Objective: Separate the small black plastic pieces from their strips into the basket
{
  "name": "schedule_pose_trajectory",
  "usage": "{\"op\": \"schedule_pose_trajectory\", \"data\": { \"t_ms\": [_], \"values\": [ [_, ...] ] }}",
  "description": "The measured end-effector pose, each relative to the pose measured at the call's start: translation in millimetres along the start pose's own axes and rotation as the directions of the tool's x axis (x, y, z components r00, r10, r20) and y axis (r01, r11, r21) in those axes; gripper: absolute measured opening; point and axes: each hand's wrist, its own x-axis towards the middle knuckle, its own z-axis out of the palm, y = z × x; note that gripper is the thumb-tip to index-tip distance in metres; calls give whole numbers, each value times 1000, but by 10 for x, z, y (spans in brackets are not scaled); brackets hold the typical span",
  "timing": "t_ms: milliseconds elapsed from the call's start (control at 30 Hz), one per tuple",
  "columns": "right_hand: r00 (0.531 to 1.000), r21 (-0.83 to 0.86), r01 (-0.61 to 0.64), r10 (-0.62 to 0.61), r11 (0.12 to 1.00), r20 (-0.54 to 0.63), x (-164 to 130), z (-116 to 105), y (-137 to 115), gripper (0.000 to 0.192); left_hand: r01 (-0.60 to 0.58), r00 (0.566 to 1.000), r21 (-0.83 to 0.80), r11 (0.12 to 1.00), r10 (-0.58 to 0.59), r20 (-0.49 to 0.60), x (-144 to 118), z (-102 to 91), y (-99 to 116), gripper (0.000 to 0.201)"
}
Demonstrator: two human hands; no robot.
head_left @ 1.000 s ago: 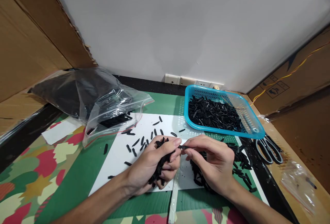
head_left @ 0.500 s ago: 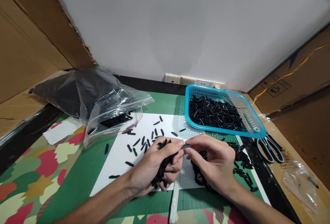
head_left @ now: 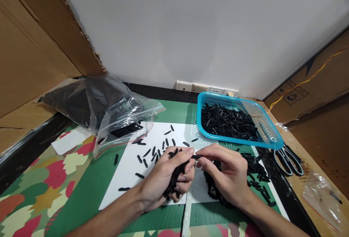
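Gripping a bundle of short black plastic sticks [head_left: 174, 179], my left hand [head_left: 166, 180] is curled shut low at centre. My right hand [head_left: 227, 179] pinches one thin black stick [head_left: 196, 156] between thumb and forefinger, tip touching the left fingers. Loose sticks lie on the white paper sheet [head_left: 128, 179] on the bench. At 1 o'clock sits a blue plastic basket [head_left: 269, 135], with grey-handled scissors [head_left: 289, 159] at 3.

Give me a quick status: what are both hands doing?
Left hand clutching bundle of black pieces. Right hand pinching one black piece. Loose pile beside it.
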Motion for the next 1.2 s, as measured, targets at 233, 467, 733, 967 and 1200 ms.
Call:
{"op": "schedule_pose_trajectory", "data": {
  "t_ms": [233, 467, 733, 967, 1200],
  "values": [
    [989, -143, 145, -149, 979, -16, 20, -38, -23, 14, 32, 999, -27, 999, -32, -11, 4, -22, 3, 52],
    [823, -743, 303, -557, 597, -111, 206, -683, 124, 17, -33, 993, -144, 989, 17, -113, 53, -10, 23, 46],
    [862, -804, 356, -499, 476, 86, 210, -637, 173, 17, -178, 984, -554, 813, 136, -116, 50, -106, 98, 38],
    [610, -287, 786, -607, 548, 510, 32, 224, -151, 23, -141, 989, -581, 802, 143, -43, 72, -81, 56, 39],
    [631, -365, 775, -605, 516, 485, 9, 254, -81, 24, -168, 985, -555, 815, 165, -56, 66, -82, 66, 47]
  ]
}}
